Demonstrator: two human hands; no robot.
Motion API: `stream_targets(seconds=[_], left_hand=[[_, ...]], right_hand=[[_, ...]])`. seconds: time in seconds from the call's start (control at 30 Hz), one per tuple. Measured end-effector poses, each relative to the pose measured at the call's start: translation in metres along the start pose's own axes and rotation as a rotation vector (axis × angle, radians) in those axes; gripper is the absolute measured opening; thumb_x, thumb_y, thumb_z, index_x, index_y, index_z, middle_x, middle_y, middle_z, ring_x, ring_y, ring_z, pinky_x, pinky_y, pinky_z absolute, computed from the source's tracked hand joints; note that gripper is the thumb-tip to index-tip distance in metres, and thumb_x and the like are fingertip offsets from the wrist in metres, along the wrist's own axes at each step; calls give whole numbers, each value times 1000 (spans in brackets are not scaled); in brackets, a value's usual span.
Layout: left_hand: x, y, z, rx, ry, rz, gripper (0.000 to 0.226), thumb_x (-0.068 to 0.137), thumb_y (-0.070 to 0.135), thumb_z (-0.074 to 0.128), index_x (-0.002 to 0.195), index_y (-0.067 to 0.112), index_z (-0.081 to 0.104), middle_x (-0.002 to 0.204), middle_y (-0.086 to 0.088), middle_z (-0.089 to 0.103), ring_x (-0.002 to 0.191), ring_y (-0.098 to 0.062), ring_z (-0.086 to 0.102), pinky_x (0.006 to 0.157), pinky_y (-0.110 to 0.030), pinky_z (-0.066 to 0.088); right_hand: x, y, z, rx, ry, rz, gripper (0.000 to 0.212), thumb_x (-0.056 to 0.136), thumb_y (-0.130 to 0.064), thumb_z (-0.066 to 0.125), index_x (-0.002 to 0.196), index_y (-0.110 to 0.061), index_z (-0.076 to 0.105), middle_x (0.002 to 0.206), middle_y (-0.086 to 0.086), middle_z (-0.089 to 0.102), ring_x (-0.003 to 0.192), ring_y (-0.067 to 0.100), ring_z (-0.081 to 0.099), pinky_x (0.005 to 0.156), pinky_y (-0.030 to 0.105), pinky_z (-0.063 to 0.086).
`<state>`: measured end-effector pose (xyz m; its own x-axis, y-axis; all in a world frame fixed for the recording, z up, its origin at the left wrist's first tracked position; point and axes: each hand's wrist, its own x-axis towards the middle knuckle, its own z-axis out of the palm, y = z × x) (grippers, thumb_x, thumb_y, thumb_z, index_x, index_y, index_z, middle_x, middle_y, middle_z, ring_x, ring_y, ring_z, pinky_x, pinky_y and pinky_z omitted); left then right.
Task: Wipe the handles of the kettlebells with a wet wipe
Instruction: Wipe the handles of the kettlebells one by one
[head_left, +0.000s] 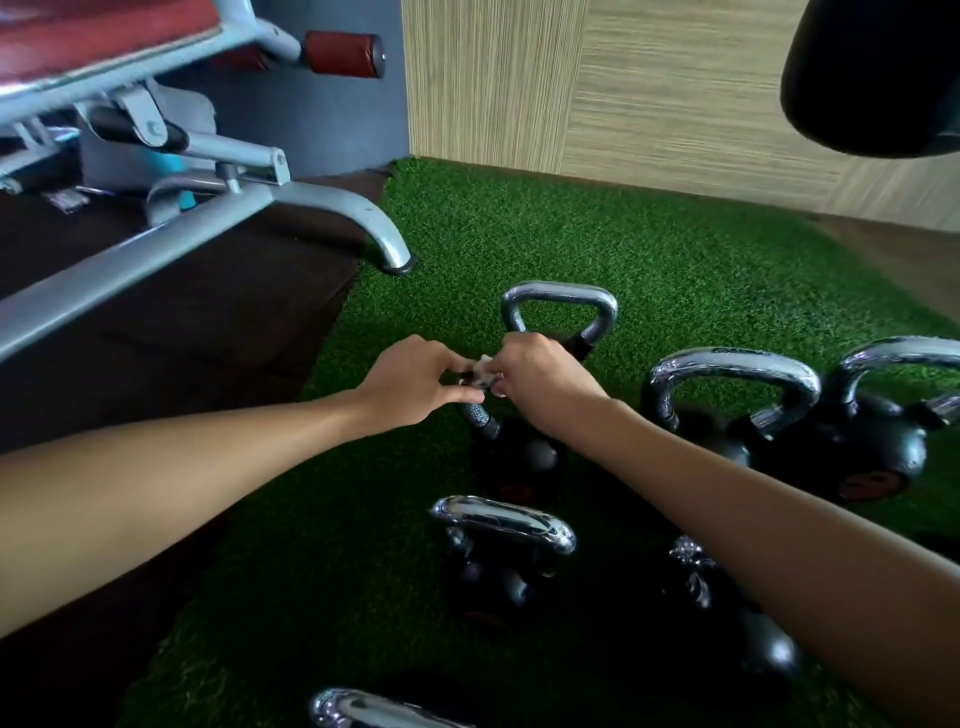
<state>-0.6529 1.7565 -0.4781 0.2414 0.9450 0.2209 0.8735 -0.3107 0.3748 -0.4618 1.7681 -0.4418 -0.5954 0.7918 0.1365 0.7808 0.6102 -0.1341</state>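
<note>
Several black kettlebells with chrome handles stand on green artificial turf (649, 249). Both of my hands meet over the handle of a middle kettlebell (511, 457), whose handle is mostly hidden under them. My left hand (415, 382) and my right hand (540, 382) pinch a small white wet wipe (480, 374) between their fingertips. Behind them stands another kettlebell, its handle (558, 306) upright. Two larger kettlebells (737, 395) (898, 410) stand to the right. A nearer kettlebell handle (506, 522) lies below my hands.
A grey metal gym bench frame (218, 208) with a red pad stands at the left on dark floor. A wood-grain wall (649, 83) runs behind the turf. A black rounded object (872, 73) hangs at top right. Another chrome handle (363, 709) shows at the bottom edge.
</note>
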Motion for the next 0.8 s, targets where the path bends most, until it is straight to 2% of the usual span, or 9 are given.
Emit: stream_targets(seconds=[0.07, 0.13, 0.27, 0.33, 0.47, 0.57, 0.63, 0.73, 0.8], left_hand=[[-6, -3, -1, 32, -3, -9, 40, 87, 61, 67, 123, 44, 70, 58, 2, 67, 46, -8, 52, 51, -21, 32], [-12, -5, 0, 26, 4, -14, 44, 87, 59, 68, 127, 41, 68, 58, 7, 67, 42, -5, 49, 49, -16, 29], [-17, -3, 1, 8, 24, 11, 47, 86, 57, 70, 129, 37, 68, 51, 5, 63, 37, -8, 44, 56, -10, 38], [-16, 3, 0, 50, 25, 39, 48, 87, 57, 69, 130, 35, 68, 47, 12, 55, 39, -5, 47, 51, -14, 36], [-19, 10, -8, 139, -10, 54, 50, 89, 57, 66, 133, 34, 66, 44, 18, 41, 42, 1, 48, 47, -16, 25], [-27, 6, -12, 134, -19, 38, 50, 89, 55, 68, 134, 33, 65, 43, 16, 37, 47, -2, 49, 49, -17, 22], [-32, 3, -11, 130, -3, 29, 51, 88, 55, 69, 133, 33, 66, 44, 12, 38, 45, -5, 44, 50, -18, 24], [-33, 0, -8, 135, 19, 37, 52, 86, 55, 70, 132, 31, 68, 44, 10, 36, 42, -6, 37, 49, -22, 30], [-32, -1, -8, 135, 21, 33, 52, 86, 55, 71, 132, 32, 67, 50, 11, 42, 51, -7, 46, 52, -24, 36]], right_hand=[[-1, 3, -2, 23, -1, 42, 11, 92, -10, 65, 98, -4, 73, 93, 9, 60, 91, 30, 65, 76, 35, 49], [-9, 14, -9, 58, -27, 123, 15, 90, -14, 66, 97, -5, 75, 92, 11, 65, 91, 31, 67, 80, 38, 55], [-24, 46, -15, 51, -33, 254, 11, 84, -13, 69, 90, -5, 75, 83, 14, 70, 82, 30, 70, 68, 33, 52], [-23, 43, -13, 35, -26, 219, 7, 87, -11, 71, 89, -6, 74, 83, 9, 68, 79, 24, 68, 71, 29, 50], [-12, 25, -7, 42, -31, 117, 10, 88, -6, 69, 96, -6, 76, 93, 11, 68, 85, 26, 68, 80, 36, 57], [-20, 38, -9, 64, -17, 174, 11, 87, -12, 70, 96, -9, 77, 91, 10, 70, 85, 26, 69, 75, 33, 55], [-32, 53, -14, 112, 19, 226, 11, 88, -17, 73, 96, -13, 79, 91, 8, 72, 84, 24, 69, 72, 29, 48], [-41, 71, -20, 171, 40, 265, 21, 83, -22, 81, 103, -17, 80, 99, 5, 76, 86, 20, 68, 80, 30, 53], [-38, 73, -20, 178, 42, 245, 23, 81, -22, 83, 103, -18, 80, 101, 6, 77, 88, 19, 69, 85, 32, 55]])
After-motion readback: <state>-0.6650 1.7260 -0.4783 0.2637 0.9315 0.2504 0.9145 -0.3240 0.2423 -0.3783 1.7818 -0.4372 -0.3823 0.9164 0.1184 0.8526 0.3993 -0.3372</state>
